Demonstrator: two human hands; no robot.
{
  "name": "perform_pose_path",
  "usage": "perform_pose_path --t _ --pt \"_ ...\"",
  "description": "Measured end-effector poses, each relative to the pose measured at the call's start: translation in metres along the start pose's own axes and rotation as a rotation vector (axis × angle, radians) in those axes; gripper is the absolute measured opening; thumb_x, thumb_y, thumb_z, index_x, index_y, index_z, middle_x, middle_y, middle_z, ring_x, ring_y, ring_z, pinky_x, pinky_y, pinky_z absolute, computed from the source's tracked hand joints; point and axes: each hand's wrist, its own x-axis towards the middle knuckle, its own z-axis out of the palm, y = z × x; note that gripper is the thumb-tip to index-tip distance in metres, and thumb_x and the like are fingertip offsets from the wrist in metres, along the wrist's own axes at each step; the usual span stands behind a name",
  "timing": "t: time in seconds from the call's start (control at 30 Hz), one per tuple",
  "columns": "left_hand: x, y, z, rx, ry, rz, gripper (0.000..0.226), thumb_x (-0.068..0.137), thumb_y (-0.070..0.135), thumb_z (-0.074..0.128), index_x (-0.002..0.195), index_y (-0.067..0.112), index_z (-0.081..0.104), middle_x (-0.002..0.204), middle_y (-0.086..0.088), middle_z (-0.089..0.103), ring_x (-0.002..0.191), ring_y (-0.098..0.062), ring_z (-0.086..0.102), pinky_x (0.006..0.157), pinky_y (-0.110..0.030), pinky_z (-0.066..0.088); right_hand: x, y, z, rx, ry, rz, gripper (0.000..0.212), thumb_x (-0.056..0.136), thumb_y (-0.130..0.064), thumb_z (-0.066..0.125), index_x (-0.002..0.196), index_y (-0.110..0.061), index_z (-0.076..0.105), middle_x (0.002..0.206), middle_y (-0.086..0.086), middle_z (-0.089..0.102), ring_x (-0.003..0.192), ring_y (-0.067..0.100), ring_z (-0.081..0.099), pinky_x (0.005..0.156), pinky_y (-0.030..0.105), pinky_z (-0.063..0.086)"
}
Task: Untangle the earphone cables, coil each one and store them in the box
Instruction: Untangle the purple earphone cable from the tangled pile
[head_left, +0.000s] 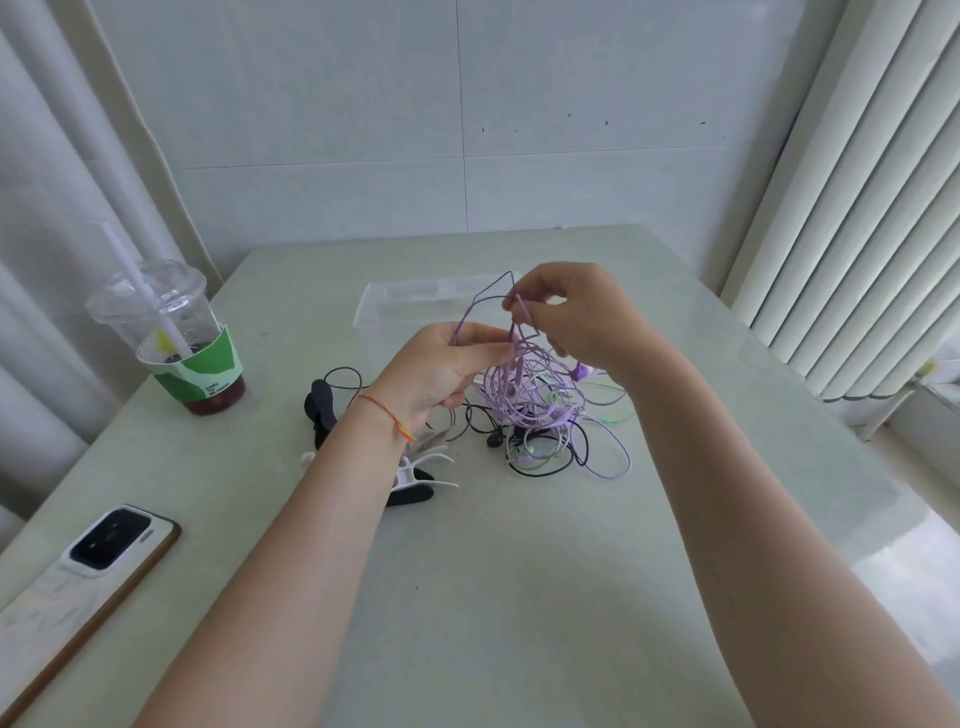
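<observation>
Between both hands, purple cable pinched by left hand and right hand, lifted from tangle lying just below on table. Clear box seen just behind hands. Clips partly hidden under left wrist.

1. Just one view here: a wide-angle head cam, looking forward and down over the table.
2. It sits close, with both forearms reaching in from the bottom edge.
3. The far wall fills the top.
</observation>
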Motion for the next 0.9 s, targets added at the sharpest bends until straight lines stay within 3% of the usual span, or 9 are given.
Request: perform_pose_path --t 0.13,0.23,0.43,0.57,0.63,0.77,0.9 --pt "-0.001 0.0 -0.001 0.072 0.032 0.019 0.012 0.082 0.01 0.074 0.084 0.015 0.065 0.04 0.011 0.043 0.038 -0.007 0.018 0.044 -0.02 0.01 -0.005 -0.007 -0.003 0.158 -0.076 0.089 0.018 0.084 0.0 0.056 0.088 -0.012 0.068 0.081 0.003 0.068 0.037 0.005 0.042 0.038 0.016 0.034" --pt "0.001 -0.001 0.001 0.101 0.084 0.017 0.012 0.08 0.009 0.075 0.083 0.015 0.065 0.039 0.011 0.047 0.036 -0.005 0.022 0.041 -0.017 0.013 -0.007 -0.01 -0.005 0.203 -0.133 0.153 0.024 0.081 -0.002 0.047 0.085 -0.01 0.069 0.076 0.002 0.068 0.037 0.01 0.041 0.04 0.018 0.03" --pt "0.003 -0.004 0.0 0.067 0.113 0.012 0.007 0.082 0.012 0.074 0.082 0.014 0.067 0.045 0.012 0.053 0.037 -0.005 0.025 0.041 -0.016 0.016 -0.005 -0.005 -0.007 0.02 -0.084 0.131 0.012 0.085 -0.021 0.066 0.078 -0.013 0.072 0.043 -0.011 0.052 0.036 0.008 0.039 0.039 0.015 0.032" --pt "0.001 -0.003 -0.002 0.048 0.052 -0.007 0.012 0.081 0.009 0.075 0.09 0.014 0.069 0.051 0.009 0.055 0.037 -0.005 0.02 0.04 -0.017 0.012 -0.003 -0.002 -0.007 0.085 0.034 0.117 0.014 0.083 -0.023 0.069 0.076 -0.013 0.075 0.066 0.009 0.068 0.04 0.014 0.038 0.045 0.021 0.035" --pt "0.0 -0.002 0.0 0.103 0.01 -0.012 0.015 0.078 0.012 0.079 0.089 0.018 0.07 0.06 0.003 0.058 0.038 -0.006 0.022 0.041 -0.018 0.012 -0.003 -0.003 -0.007 0.151 0.081 0.109 0.013 0.084 -0.024 0.069 0.079 -0.014 0.076 0.079 0.008 0.073 0.043 0.015 0.038 0.047 0.022 0.035" --pt "-0.003 0.0 0.007 0.179 -0.001 -0.011 0.019 0.076 0.013 0.08 0.091 0.016 0.068 0.048 0.009 0.05 0.036 -0.001 0.035 0.036 -0.015 0.021 -0.004 -0.009 -0.004 0.228 0.075 0.054 0.012 0.088 -0.02 0.065 0.087 -0.014 0.075 0.079 0.0 0.074 0.042 0.013 0.041 0.043 0.02 0.036" --pt "-0.005 0.003 0.006 0.107 0.034 0.025 0.008 0.083 0.012 0.074 0.088 0.012 0.068 0.053 0.004 0.054 0.032 0.002 0.038 0.033 -0.011 0.025 -0.004 -0.007 -0.003 0.226 0.06 0.029 0.014 0.09 -0.018 0.06 0.087 -0.012 0.073 0.074 0.001 0.074 0.046 0.016 0.048 0.043 0.018 0.036"
